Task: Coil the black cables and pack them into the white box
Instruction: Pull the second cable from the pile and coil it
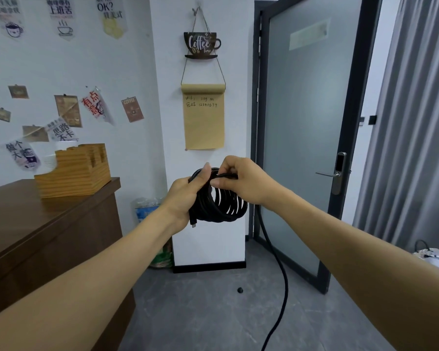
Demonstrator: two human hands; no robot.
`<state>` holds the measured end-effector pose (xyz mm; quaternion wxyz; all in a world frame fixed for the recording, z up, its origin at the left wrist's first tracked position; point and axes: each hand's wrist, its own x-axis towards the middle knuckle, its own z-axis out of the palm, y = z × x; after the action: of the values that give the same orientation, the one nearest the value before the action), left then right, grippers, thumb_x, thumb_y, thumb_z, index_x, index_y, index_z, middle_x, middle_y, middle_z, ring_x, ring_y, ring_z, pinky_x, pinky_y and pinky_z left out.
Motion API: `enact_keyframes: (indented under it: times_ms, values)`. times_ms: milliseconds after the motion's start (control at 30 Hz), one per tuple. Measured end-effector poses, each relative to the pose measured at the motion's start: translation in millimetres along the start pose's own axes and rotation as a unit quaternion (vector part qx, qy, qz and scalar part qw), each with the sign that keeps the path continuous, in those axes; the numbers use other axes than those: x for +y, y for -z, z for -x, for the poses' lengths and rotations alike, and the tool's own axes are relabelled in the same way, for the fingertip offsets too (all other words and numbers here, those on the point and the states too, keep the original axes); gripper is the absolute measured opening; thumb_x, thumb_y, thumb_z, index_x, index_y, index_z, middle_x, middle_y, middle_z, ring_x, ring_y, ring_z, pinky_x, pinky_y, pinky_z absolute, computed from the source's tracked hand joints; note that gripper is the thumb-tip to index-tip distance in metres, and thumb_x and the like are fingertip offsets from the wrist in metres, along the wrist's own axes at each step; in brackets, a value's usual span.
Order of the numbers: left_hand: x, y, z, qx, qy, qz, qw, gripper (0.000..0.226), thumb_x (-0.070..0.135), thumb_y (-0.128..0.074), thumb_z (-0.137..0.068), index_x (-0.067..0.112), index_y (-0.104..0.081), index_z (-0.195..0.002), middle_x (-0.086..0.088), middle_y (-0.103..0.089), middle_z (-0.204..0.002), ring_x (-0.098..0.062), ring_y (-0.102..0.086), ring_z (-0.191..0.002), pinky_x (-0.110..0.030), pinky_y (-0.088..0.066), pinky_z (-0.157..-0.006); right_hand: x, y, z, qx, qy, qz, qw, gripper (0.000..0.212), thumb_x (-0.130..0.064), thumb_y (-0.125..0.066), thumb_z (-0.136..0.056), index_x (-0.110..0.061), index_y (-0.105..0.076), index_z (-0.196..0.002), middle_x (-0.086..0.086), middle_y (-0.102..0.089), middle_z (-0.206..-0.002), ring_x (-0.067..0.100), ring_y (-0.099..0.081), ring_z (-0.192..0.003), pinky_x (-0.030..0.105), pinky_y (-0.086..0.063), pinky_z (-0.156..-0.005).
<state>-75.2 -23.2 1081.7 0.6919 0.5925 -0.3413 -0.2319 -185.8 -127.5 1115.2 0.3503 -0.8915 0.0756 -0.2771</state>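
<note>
A black cable is wound into several loops held up in front of me at chest height. My left hand grips the left side of the coil, thumb over the top, and a plug end hangs below it. My right hand pinches a strand at the top of the coil. The loose tail of the cable drops from under my right wrist to the grey floor. At the right edge, low down, a white box shows partly, with a black cable loop sticking out of it.
A brown wooden counter stands at the left with a wooden slotted holder on it. A white pillar with a paper note is straight ahead, a glass door to its right, grey curtains beyond.
</note>
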Motion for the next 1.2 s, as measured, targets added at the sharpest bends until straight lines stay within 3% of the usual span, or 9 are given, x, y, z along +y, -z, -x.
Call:
enact_keyframes:
  times_ms: [67,167,267,367,567,800,967,1100,1200]
  values:
    - [0.8,2.9,0.1,-0.032,-0.008,-0.023,0.999,0.067,0.071,-0.076,-0.049,0.012,-0.066,-0.08,0.004,-0.053,-0.063,-0.011,-0.051,-0.059,-0.027,-0.04,-0.059,-0.5,1.3,-0.8,-0.001,-0.007,-0.002,1.0,0.018,-0.02,-0.067,-0.086,-0.008,-0.053,-0.085,-0.001,-0.05,-0.064,0.012,-0.042,-0.056,0.022,-0.037,-0.057]
    - [0.6,5.4,2.2,-0.068,-0.018,-0.081,0.994,0.074,0.058,-0.088,-0.03,0.01,-0.069,-0.083,-0.002,-0.062,-0.07,-0.019,-0.058,-0.068,-0.033,-0.038,-0.069,-2.2,6.4,-1.9,-0.027,-0.028,0.006,0.999,0.014,-0.016,-0.067,-0.085,-0.013,-0.056,-0.077,0.0,-0.053,-0.063,0.007,-0.041,-0.051,0.012,-0.032,-0.044]
    - [2.0,4.3,4.3,-0.077,-0.022,-0.116,0.99,0.047,0.031,-0.085,-0.054,0.006,-0.068,-0.09,-0.01,-0.06,-0.078,-0.024,-0.056,-0.075,-0.037,-0.037,-0.073,-1.3,12.8,-1.9,-0.056,-0.061,-0.031,0.996,0.018,-0.015,-0.071,-0.082,-0.013,-0.058,-0.07,0.001,-0.054,-0.058,0.006,-0.038,-0.044,0.015,-0.029,-0.041]
    - [6.0,5.5,3.3,-0.065,-0.026,-0.143,0.987,0.017,0.009,-0.077,-0.069,0.01,-0.065,-0.08,0.002,-0.058,-0.06,-0.019,-0.052,-0.062,-0.029,-0.039,-0.062,3.2,18.9,-0.3,-0.085,-0.102,-0.091,0.987,0.019,-0.015,-0.07,-0.083,-0.012,-0.056,-0.07,-0.005,-0.048,-0.051,0.006,-0.035,-0.044,0.016,-0.028,-0.041]
    - [8.7,15.9,0.2,0.001,0.002,-0.137,0.991,0.02,0.005,-0.069,-0.076,0.014,-0.055,-0.064,0.004,-0.05,-0.044,-0.013,-0.048,-0.039,-0.023,-0.037,-0.051,31.0,32.2,6.8,-0.027,-0.158,-0.153,0.975,0.016,-0.012,-0.063,-0.088,-0.011,-0.054,-0.075,-0.002,-0.05,-0.058,0.009,-0.037,-0.049,0.018,-0.03,-0.042]
    - [12.0,37.3,-6.2,0.086,0.025,-0.062,0.994,0.015,0.003,-0.066,-0.08,0.008,-0.058,-0.069,0.0,-0.052,-0.047,-0.009,-0.05,-0.036,-0.019,-0.044,-0.04,51.8,38.2,19.6,-0.003,-0.15,-0.024,0.988,0.018,-0.02,-0.062,-0.09,-0.014,-0.06,-0.074,-0.003,-0.052,-0.06,0.009,-0.041,-0.052,0.019,-0.036,-0.052]
    - [13.1,60.9,-11.9,0.185,0.015,-0.05,0.981,0.018,0.009,-0.069,-0.079,0.01,-0.056,-0.068,-0.003,-0.057,-0.054,-0.017,-0.054,-0.049,-0.016,-0.04,-0.035,67.7,51.9,26.8,0.086,-0.155,-0.067,0.982,0.01,-0.016,-0.061,-0.09,-0.013,-0.059,-0.081,0.001,-0.05,-0.06,0.01,-0.042,-0.053,0.018,-0.035,-0.051]
    - [6.0,59.6,-18.4,0.225,-0.013,-0.087,0.97,0.015,0.015,-0.074,-0.074,0.011,-0.06,-0.075,-0.007,-0.062,-0.075,-0.026,-0.061,-0.074,-0.029,-0.05,-0.06,64.7,43.6,16.8,0.099,-0.133,0.039,0.985,0.009,-0.012,-0.06,-0.09,-0.013,-0.061,-0.082,0.003,-0.055,-0.063,0.012,-0.043,-0.051,0.019,-0.037,-0.046]
    - [6.8,55.6,-23.4,0.246,-0.081,-0.211,0.943,0.021,0.021,-0.076,-0.072,0.009,-0.064,-0.084,-0.009,-0.066,-0.087,-0.028,-0.063,-0.085,-0.041,-0.056,-0.075,53.6,38.5,9.0,0.053,-0.102,0.195,0.974,0.009,-0.011,-0.06,-0.088,-0.014,-0.067,-0.082,0.0,-0.06,-0.071,0.017,-0.056,-0.065,0.028,-0.051,-0.06]
